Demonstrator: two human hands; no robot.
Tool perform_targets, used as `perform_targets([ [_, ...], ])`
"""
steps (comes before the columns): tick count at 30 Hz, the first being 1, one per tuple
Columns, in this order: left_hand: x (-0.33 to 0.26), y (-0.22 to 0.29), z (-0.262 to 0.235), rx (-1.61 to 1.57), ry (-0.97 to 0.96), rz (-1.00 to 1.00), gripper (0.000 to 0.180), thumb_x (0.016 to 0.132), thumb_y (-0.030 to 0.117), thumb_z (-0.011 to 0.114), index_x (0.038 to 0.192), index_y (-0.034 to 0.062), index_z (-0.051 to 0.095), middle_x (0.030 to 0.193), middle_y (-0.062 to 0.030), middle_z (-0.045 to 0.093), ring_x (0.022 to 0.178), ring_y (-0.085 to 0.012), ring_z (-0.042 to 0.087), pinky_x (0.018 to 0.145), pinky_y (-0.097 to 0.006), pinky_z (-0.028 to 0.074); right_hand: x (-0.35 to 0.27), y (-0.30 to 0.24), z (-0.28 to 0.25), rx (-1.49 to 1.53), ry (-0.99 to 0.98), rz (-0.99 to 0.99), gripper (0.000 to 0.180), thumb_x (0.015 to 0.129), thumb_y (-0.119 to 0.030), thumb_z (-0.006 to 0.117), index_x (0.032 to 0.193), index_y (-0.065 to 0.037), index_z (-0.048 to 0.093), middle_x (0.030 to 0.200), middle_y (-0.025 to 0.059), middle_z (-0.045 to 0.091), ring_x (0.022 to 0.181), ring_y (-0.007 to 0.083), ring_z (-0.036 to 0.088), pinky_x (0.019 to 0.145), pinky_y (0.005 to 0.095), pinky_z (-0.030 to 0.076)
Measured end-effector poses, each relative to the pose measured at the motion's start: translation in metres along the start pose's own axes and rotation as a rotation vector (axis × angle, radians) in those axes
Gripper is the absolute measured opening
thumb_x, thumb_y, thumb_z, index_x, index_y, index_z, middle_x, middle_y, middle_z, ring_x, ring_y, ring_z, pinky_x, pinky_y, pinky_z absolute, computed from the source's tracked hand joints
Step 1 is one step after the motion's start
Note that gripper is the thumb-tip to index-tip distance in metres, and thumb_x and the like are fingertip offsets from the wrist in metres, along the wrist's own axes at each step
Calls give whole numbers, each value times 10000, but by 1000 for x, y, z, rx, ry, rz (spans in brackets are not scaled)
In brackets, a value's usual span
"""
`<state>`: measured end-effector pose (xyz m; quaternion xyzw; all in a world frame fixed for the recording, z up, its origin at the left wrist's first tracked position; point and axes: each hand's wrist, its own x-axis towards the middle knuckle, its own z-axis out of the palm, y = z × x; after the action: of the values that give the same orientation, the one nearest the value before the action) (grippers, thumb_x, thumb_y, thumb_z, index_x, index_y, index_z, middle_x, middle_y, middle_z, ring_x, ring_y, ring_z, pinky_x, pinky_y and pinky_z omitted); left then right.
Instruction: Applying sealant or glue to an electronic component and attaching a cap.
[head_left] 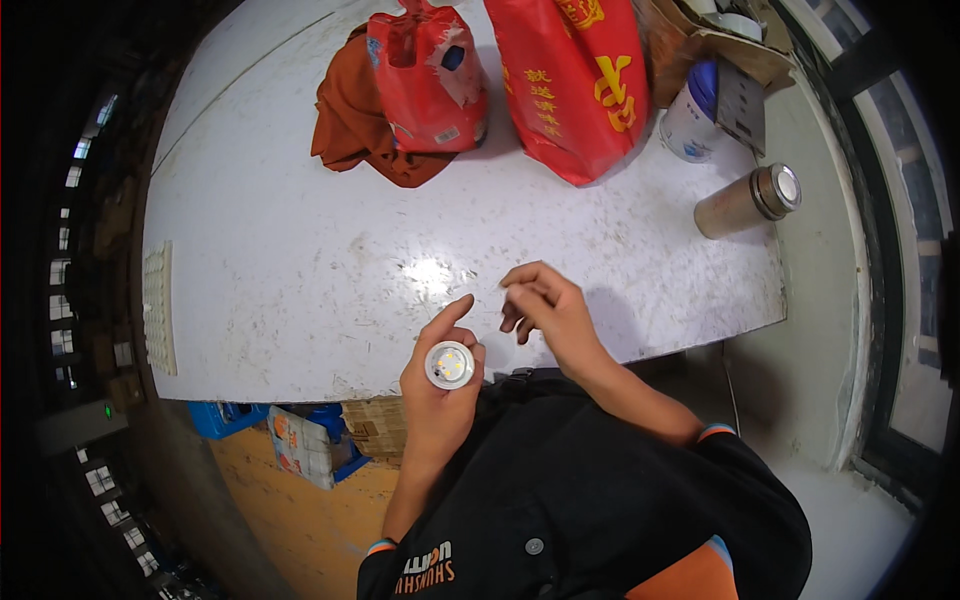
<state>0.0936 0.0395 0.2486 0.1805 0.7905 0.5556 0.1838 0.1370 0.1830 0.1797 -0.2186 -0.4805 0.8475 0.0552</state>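
Note:
In my left hand [440, 400] is a small round white LED lamp body [449, 365]. Its face is turned up, showing several yellow LED chips on a white disc and a dark spot near the rim. My left index finger points up past it, while the other fingers wrap around its side. To the right, my right hand [550, 315] hovers above the table with loosely bent fingers standing apart and nothing visible in them. Between my hands, near the table's front edge, lies a pale roundish shape [496, 350] too faint to name.
The scuffed white table [290, 270] carries a red plastic bag [430, 90] on brown cloth [343, 125], a taller red bag [570, 90], a white tub [690, 120], a steel-topped flask [740, 205] and a cardboard box [725, 40]. A white ridged strip [158, 310] lies along the left edge.

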Motion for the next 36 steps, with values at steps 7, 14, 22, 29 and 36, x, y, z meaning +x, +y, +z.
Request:
perform_targets([
  [7,2,-4,-14,-200,124,-163,488,773,-34,556,1255,1,493,809,9,513,757,-72,479,719,-215,406,-17,-1,-1,-110,-67,-80,146,863,-77,569,990,-5,571,827,48,600,702,99,586,574,214,447],
  [14,-11,-9,-17,-30,188,-9,478,808,-28,567,1271,60,488,854,-2,522,759,-64,489,692,-199,422,-20,-17,20,-532,-241,-562,249,720,-49,708,951,-60,615,1001,59,593,858,151,587,668,263,483],
  [22,-15,-6,-12,-85,175,-41,446,812,-22,547,1253,19,495,819,5,518,801,-72,482,783,-223,397,-16,-16,24,-850,-285,-783,300,680,-94,724,956,-85,604,976,46,601,863,220,589,713,315,497],
  [29,-8,-13,-22,-223,347,17,460,818,-25,562,1265,-29,455,803,-14,488,716,-103,508,692,-268,484,-21,-16,22,-791,-175,-841,309,690,-91,728,968,-63,595,977,47,630,821,192,596,687,298,492],
  [36,-8,-12,-22,-195,335,11,413,818,-28,567,1225,-32,495,816,-16,502,728,-97,517,701,-262,489,-19,-3,5,414,-273,219,256,893,-261,571,1039,-56,519,1074,148,603,754,122,530,555,210,411],
])
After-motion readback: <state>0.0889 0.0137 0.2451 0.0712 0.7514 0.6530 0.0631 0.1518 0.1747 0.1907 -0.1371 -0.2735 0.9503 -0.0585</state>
